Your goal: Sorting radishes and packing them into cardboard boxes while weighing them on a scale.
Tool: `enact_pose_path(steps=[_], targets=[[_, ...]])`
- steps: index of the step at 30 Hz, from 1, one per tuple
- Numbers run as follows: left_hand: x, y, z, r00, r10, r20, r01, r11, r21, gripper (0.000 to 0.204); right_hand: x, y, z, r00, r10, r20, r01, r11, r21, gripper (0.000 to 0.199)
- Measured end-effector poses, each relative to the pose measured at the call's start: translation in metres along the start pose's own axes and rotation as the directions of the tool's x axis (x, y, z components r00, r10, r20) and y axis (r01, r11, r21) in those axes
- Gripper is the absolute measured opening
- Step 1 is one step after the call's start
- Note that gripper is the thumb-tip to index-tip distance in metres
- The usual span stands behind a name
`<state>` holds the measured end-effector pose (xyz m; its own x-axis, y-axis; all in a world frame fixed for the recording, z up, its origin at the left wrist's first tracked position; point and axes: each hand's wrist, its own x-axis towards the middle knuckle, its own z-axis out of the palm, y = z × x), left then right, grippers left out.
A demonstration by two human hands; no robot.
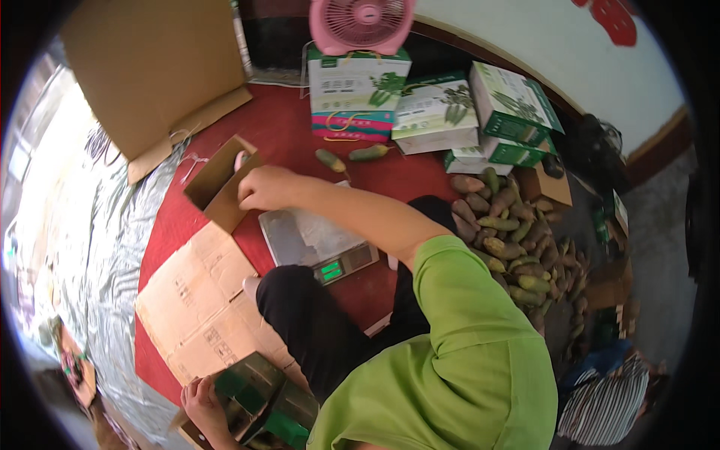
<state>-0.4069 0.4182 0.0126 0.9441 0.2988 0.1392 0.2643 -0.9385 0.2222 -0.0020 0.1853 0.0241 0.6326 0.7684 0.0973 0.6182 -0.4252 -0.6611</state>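
My right arm reaches across to a small open brown cardboard box (223, 184) on the red mat. There my right hand (264, 187) is closed at the box's near side wall, fingers curled; the fingertips are partly hidden. Below that forearm lies a flat scale (304, 236) with a lit green display (331, 271) and a bare platform. At the lower left my left hand (202, 401) grips the edge of an open green printed carton (251, 386). What lies inside this carton is too dark to make out.
A flattened cardboard sheet (199, 300) lies at the left. Two green tubers (330, 160) (369, 152) rest beyond the scale. A large tuber pile (517, 240) spreads at the right. Printed gift boxes (435, 116) and a pink fan (365, 22) stand at the back.
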Motion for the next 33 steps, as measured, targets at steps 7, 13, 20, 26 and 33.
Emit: enact_pose_path(steps=[7,13,20,26,33], targets=[[0.110,0.124,0.018,0.958,0.283,-0.045,-0.285,0.925,-0.249,0.013,-0.142,0.171,-0.095,0.878,0.351,-0.325,-0.324,0.936,0.137,0.022],[0.168,0.250,0.033,0.788,0.609,-0.085,-0.581,0.692,-0.428,0.013,-0.285,0.255,-0.121,0.573,0.709,-0.412,-0.459,0.694,0.555,0.017],[0.189,0.331,0.082,0.645,0.758,0.098,-0.617,0.591,-0.520,0.012,-0.406,0.304,-0.117,0.186,0.931,-0.313,-0.456,0.365,0.812,0.016],[0.197,0.310,0.154,0.695,0.653,0.301,-0.479,0.733,-0.484,0.013,-0.459,0.335,-0.140,-0.026,0.944,-0.328,-0.313,0.304,0.900,0.009],[0.210,0.312,0.173,0.706,0.584,0.400,-0.507,0.811,-0.290,0.014,-0.488,0.379,-0.195,-0.149,0.901,-0.407,-0.197,0.377,0.905,0.011]])
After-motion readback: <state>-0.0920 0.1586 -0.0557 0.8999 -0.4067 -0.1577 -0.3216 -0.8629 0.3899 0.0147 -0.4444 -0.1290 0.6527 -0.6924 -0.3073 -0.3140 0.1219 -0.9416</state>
